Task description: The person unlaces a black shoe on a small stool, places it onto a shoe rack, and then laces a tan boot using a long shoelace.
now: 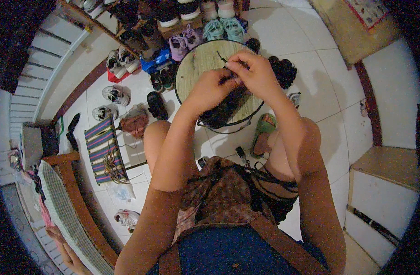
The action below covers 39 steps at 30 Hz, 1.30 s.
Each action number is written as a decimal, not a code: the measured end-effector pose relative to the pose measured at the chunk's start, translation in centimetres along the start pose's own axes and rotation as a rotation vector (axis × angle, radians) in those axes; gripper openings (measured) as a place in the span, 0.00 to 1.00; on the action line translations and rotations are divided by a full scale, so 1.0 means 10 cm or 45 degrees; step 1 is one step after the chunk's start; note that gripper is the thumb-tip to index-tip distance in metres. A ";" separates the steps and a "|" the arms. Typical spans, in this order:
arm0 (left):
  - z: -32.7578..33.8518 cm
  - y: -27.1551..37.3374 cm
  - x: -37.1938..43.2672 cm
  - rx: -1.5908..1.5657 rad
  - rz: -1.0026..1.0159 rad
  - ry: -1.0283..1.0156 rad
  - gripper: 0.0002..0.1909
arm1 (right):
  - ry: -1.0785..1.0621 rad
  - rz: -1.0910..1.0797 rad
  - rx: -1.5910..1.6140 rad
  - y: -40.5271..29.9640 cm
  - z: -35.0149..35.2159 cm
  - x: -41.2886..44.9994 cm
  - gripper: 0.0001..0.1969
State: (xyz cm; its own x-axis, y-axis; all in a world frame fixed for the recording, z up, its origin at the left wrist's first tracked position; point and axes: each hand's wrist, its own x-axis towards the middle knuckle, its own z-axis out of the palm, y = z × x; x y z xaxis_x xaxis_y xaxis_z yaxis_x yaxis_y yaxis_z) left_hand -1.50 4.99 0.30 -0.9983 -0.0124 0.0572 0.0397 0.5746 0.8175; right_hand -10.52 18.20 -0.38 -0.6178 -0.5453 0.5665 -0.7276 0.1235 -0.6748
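Observation:
Over a small round table (192,68) with a wood-grain top, my two hands meet close together. My right hand (254,70) pinches a thin black cord (221,56), whose free end sticks out past the fingertips to the left. Just below it, my left hand (213,86) has its fingers curled at the same spot, seemingly on the dark strand too; the fingers partly hide it. Beneath both hands a dark item (218,111) rests on the near side of the tabletop, too dim to identify. Several black cords (273,180) hang across the brown apron (220,192) on my lap.
Shoes crowd the table's far side, including mint sneakers (223,29) and lilac sneakers (184,43). A striped folding stool (101,149) with tangled cords (113,165) stands left. Along the lower left runs a cushioned bench (64,199). A cabinet (382,185) is at right.

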 end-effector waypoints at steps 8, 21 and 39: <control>-0.14 0.06 0.00 -0.675 -0.454 0.091 0.15 | -0.401 0.470 -0.048 -0.13 -0.29 -0.02 0.11; -0.06 -0.12 0.11 -0.119 -0.024 0.460 0.08 | -0.383 0.446 0.014 0.15 -0.08 -0.11 0.10; -0.44 -0.19 -0.11 -0.029 -0.263 0.183 0.15 | -0.967 0.656 -0.080 0.18 -0.52 -0.24 0.08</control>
State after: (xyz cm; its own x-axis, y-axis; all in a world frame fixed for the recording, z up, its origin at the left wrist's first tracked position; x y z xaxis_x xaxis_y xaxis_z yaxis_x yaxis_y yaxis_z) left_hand -0.32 0.28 1.24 -0.9690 -0.2451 -0.0328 -0.1620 0.5291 0.8330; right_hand -11.91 24.00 -0.49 -0.5246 -0.8057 -0.2752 -0.4454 0.5352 -0.7178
